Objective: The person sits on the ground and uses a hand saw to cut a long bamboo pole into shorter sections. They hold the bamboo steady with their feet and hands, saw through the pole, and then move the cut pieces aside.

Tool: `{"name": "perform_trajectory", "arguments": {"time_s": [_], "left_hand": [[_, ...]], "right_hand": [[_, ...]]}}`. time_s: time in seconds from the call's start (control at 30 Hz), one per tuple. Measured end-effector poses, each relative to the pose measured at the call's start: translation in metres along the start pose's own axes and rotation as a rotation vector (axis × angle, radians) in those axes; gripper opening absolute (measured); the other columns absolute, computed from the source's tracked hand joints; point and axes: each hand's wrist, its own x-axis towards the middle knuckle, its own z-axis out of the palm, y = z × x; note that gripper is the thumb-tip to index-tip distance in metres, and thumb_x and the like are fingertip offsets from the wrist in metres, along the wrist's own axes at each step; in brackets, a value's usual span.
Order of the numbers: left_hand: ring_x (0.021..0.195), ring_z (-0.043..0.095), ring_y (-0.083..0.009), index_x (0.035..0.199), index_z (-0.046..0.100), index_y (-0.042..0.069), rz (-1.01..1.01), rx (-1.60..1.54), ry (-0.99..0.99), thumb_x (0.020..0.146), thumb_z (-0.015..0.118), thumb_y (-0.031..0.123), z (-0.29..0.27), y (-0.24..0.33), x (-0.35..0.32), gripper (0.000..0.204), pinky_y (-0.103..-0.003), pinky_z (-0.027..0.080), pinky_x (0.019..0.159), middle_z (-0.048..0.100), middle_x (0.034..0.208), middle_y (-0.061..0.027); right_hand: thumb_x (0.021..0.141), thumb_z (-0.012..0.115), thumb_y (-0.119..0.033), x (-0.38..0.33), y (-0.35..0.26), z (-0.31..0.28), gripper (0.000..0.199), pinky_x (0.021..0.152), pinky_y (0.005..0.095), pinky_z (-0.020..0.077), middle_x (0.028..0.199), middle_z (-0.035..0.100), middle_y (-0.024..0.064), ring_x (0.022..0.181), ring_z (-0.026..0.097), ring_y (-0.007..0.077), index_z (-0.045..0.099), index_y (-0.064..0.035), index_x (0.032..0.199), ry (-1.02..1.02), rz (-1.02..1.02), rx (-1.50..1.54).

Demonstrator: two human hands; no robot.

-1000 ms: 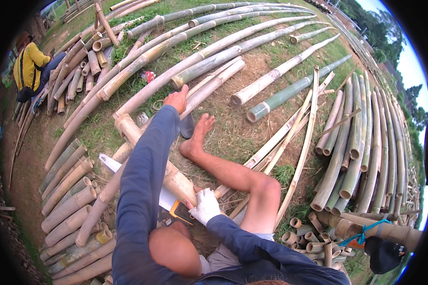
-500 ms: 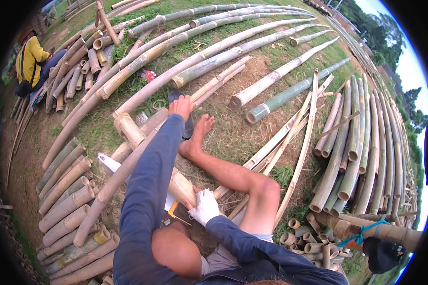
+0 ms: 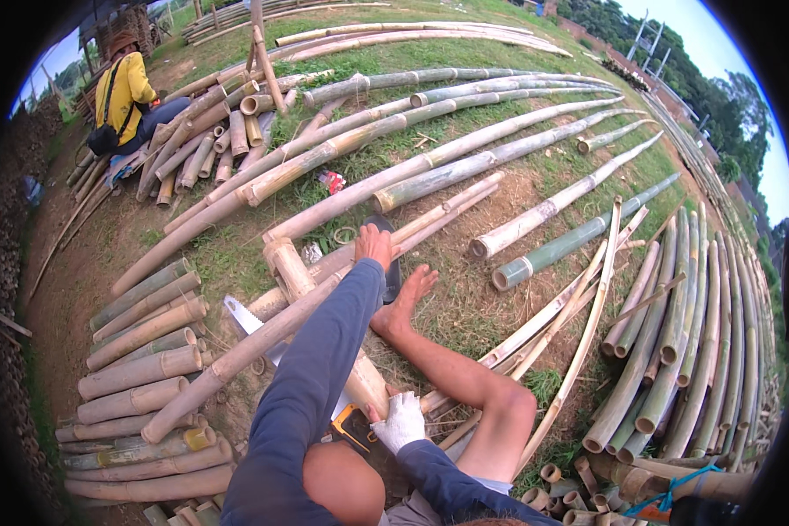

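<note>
Left hand: the bare left hand (image 3: 374, 246) is closed over a long, round, tan bamboo pole (image 3: 252, 347), its fingers partly hidden.
Right hand: the white-gloved right hand (image 3: 401, 423) is curled at the near end of a thick, pale-tan bamboo piece (image 3: 365, 384); I cannot tell whether it grips.
Pole: smooth and ringed at the joints, it slants from 8 o'clock up to the left hand, crossing above the saw.
Saw: a silver toothed blade (image 3: 244, 317) points toward 10 o'clock; its yellow-and-black handle (image 3: 351, 427) lies at 9 o'clock from the glove.
Foot: a bare foot (image 3: 408, 296) rests beside a dark sandal (image 3: 389, 285), below the left hand.
Packet: small, red and white (image 3: 331, 181), on grass at 11 o'clock, contents hidden.
Bamboo stacks: short lengths (image 3: 140, 387) at 8 o'clock, longer poles (image 3: 688, 326) near 3.
Co-worker: a person in a yellow top (image 3: 130, 95) sits at 10 o'clock, wearing a black pouch (image 3: 103, 140), contents hidden.
</note>
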Motion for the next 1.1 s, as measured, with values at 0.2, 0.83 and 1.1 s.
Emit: {"name": "perform_trajectory", "arguments": {"time_s": [0.2, 0.83, 1.1], "left_hand": [[0.114, 0.059, -0.0412, 0.12, 0.077, 0.012, 0.019, -0.112, -0.081, 0.085, 0.078, 0.061, -0.009, -0.019, -0.014, 0.059, -0.05, 0.051, 0.097, 0.06, 0.118, -0.0204], [0.123, 0.053, -0.0378, 0.142, 0.065, 0.026, 0.101, 0.011, -0.043, 0.091, 0.07, 0.059, -0.043, -0.054, -0.11, 0.06, -0.055, 0.039, 0.105, 0.071, 0.114, -0.02], [0.118, 0.052, -0.0363, 0.144, 0.064, 0.026, 0.131, 0.058, -0.044, 0.091, 0.07, 0.059, -0.066, -0.077, -0.146, 0.063, -0.051, 0.044, 0.099, 0.068, 0.113, -0.0167]], "right_hand": [[0.089, 0.075, -0.05, -0.001, -0.002, 0.002, 0.072, 0.098, 0.0543, 0.0504, 0.114, 0.062, 0.0282, 0.11, 0.061, 0.0462, 0.061, -0.001, 0.139, -0.037, 0.041, 0.02], [0.091, 0.07, -0.052, -0.007, -0.004, 0.0, 0.071, 0.102, 0.0522, 0.0494, 0.12, 0.061, 0.0278, 0.113, 0.061, 0.0459, 0.06, -0.003, 0.141, -0.031, 0.05, -0.025], [0.091, 0.071, -0.052, -0.008, -0.001, 0.001, 0.071, 0.101, 0.0511, 0.0495, 0.121, 0.062, 0.0263, 0.115, 0.06, 0.0446, 0.06, -0.0023, 0.141, -0.03, 0.046, -0.015]]}}
